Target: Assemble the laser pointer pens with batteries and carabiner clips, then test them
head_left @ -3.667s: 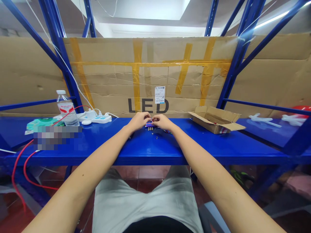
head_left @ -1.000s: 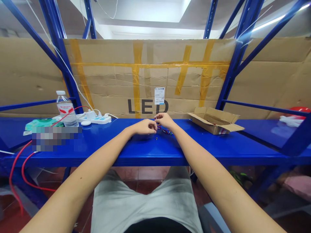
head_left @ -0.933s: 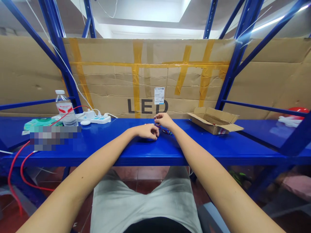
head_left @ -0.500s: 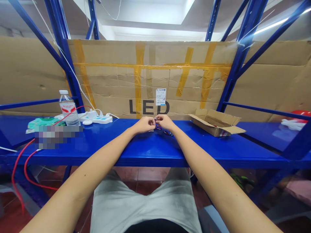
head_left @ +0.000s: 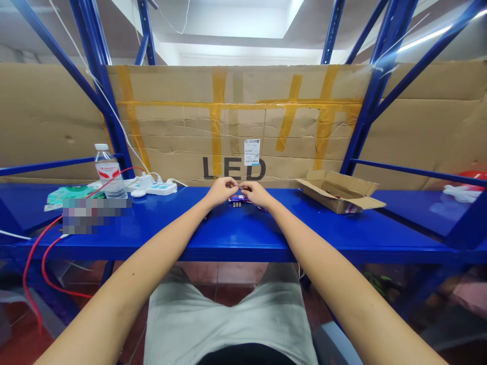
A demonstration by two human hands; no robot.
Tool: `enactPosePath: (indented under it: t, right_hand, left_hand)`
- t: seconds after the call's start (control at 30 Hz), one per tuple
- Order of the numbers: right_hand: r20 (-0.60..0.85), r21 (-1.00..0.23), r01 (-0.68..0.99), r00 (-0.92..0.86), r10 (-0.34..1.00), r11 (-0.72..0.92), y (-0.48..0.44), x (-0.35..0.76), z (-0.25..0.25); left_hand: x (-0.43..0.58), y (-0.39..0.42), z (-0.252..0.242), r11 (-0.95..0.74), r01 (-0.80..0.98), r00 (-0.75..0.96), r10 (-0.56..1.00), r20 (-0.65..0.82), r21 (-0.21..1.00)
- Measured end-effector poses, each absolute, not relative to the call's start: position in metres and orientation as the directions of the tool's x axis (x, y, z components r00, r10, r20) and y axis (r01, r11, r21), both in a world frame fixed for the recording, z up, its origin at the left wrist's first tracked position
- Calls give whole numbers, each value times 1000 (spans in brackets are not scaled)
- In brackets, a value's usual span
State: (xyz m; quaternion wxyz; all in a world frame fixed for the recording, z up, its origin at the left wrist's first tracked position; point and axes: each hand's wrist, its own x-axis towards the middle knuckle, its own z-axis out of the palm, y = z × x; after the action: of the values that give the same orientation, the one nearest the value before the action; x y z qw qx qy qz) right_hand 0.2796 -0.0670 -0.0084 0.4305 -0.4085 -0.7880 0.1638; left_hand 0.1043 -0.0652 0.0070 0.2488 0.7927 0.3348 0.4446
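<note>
My left hand [head_left: 222, 191] and my right hand [head_left: 257, 194] meet fingertip to fingertip over the middle of the table. Both are closed in a pinch, and what lies between the fingers is too small to make out. Just below them, several shiny blue-purple metallic tubes [head_left: 238, 198] lie on the blue table [head_left: 236, 230]. In front of those tubes sits a small group of round, pale metallic pieces [head_left: 237, 205]. More coloured items [head_left: 262, 208] show by my right wrist, partly hidden by it.
An open cardboard box [head_left: 338, 196] stands to the right. On the left are a water bottle [head_left: 110, 175], a white power strip [head_left: 162, 188], a green packet [head_left: 68, 194] and red cables [head_left: 32, 263]. A large cardboard sheet [head_left: 182, 132] and blue posts [head_left: 359, 116] close off the back.
My hands have drawn slightly apart and turned, staying closed at the fingertips. The blue-purple tubes and pale round pieces beneath them are now more visible.
</note>
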Motion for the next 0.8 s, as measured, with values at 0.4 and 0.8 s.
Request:
enactPosePath:
  t: [0.4, 0.8]
  right_hand:
    - [599, -539, 572, -256, 759, 619, -77, 279, -6]
    - [567, -478, 587, -361, 740, 653, -81, 279, -3]
  left_hand:
    - [96, -64, 9, -573, 307, 462, 788, 407, 760]
    - [94, -61, 8, -594, 260, 509, 754, 415, 761]
